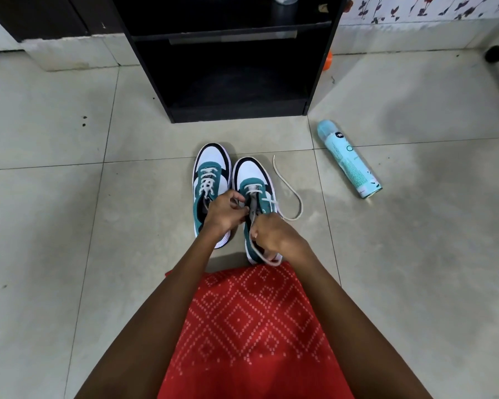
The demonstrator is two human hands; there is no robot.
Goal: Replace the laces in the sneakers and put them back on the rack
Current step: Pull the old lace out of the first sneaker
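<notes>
On the tiled floor before the black rack [236, 113], both sneakers stand side by side with their toes toward it. We find the left sneaker [211, 159] laced along every eyelet that shows. The left hand [224, 210] reaches across to the right sneaker [252, 171], with its fingers curled and pinching the lace [293, 194] at the tongue. The fingers hide which eyelet it is working. The right sneaker carries the lace across its lowest eyelets only, so we judge threading to be at an early stage. The right hand [274, 234] is clenched on a strand of the lace beside the collar, and a loop hangs below it at the heel. Farther right, the free end lies slack on the floor in a long curve. A spray can [347, 159] lies on its side, well apart.

We judge the hazards as follows:

1. Neither hand steadies the right sneaker, so a firm pull may drag or tip it against its neighbour.
2. Pulling the held strand too far may draw the slack end back through its eyelet and leave the two ends uneven.
3. With the eyelets hidden under the fingers, one may be skipped or the lace twisted.
4. The loop at the heel may snag.
</notes>
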